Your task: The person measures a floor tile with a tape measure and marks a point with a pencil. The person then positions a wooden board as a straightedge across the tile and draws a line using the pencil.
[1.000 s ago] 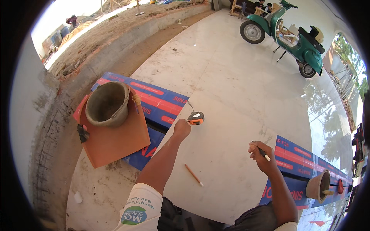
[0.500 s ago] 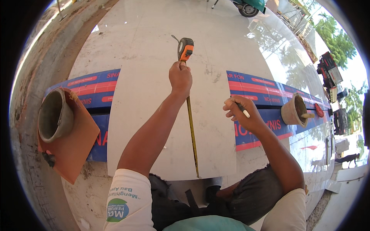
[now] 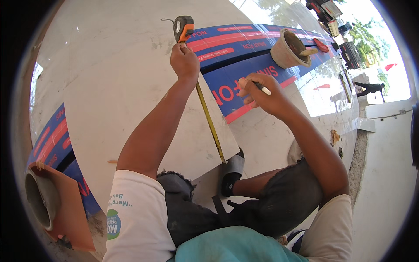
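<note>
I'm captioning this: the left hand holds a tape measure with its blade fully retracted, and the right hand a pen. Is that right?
The blade isn't retracted: the head view shows it extended over the white tile. The left hand does hold the tape measure, and the right hand a pen.

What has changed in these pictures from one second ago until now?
The left hand has carried the tape measure rightward across the white panel; its yellow blade now shows, extended toward the near edge. Nothing was released: the right hand keeps the pen.
</note>
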{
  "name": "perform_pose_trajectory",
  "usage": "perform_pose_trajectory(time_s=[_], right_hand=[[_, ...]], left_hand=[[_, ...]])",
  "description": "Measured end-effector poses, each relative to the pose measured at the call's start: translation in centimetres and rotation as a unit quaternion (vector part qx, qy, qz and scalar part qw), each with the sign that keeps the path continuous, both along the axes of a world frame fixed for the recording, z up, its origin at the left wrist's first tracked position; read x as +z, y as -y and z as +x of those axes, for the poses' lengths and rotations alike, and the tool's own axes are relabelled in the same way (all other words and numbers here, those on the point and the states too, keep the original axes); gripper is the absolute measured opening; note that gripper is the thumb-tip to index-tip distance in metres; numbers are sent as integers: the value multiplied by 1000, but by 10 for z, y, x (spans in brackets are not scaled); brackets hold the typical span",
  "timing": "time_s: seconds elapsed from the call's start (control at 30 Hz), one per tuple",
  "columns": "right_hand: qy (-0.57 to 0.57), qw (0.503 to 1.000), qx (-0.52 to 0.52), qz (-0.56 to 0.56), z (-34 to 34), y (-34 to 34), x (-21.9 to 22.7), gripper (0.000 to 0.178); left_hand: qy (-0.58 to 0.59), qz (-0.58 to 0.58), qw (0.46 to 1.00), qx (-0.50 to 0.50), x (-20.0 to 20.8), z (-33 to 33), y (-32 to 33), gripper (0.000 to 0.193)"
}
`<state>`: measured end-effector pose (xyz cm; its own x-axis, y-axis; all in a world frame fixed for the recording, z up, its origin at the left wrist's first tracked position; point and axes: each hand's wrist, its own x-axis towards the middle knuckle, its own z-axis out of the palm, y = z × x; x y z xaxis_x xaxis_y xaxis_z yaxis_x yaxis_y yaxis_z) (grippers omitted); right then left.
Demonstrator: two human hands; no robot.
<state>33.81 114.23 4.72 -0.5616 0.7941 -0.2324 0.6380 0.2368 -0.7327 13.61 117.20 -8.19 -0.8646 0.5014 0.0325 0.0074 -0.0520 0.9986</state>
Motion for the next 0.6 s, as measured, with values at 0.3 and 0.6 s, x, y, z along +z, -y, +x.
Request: perform_pose_trajectory(time_s=[0.3, 0.6], right_hand=[[40, 958, 197, 205, -47, -10, 29, 22], [37, 946, 241, 212, -65, -18, 8, 22]], left_hand=[[-29, 6, 1000, -1, -10, -12, 3, 26], [-2, 21, 997, 79, -14, -37, 19, 26]])
